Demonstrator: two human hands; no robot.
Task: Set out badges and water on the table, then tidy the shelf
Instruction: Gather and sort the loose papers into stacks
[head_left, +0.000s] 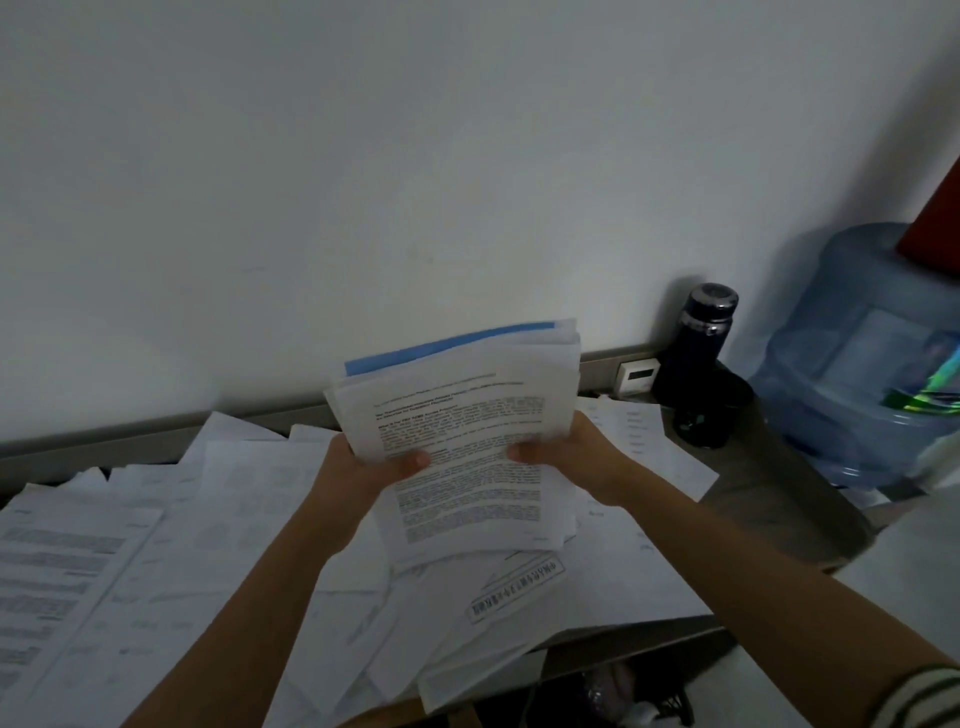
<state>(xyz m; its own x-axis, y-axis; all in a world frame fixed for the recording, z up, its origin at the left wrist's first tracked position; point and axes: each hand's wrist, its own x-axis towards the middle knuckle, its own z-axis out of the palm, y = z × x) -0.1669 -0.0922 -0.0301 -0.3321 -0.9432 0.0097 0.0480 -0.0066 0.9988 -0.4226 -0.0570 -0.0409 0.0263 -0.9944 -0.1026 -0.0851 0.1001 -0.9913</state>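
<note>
Two-handed grip on a paper stack (462, 441), raised over the shelf top (753, 493) littered with loose sheets (156, 545).
Left hand (363, 460) and right hand (569, 447) curled round the stack's side edges, thumbs on the printed top page, forearms stretched forward. Bare wall (363, 182) close behind; dark flask (701, 353) and blue water jug (872, 364) crowding the right end; open room above the stack.

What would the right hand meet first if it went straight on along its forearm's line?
The paper stack that the right hand itself grips; beyond it, probably the white wall, though depth is unclear.
</note>
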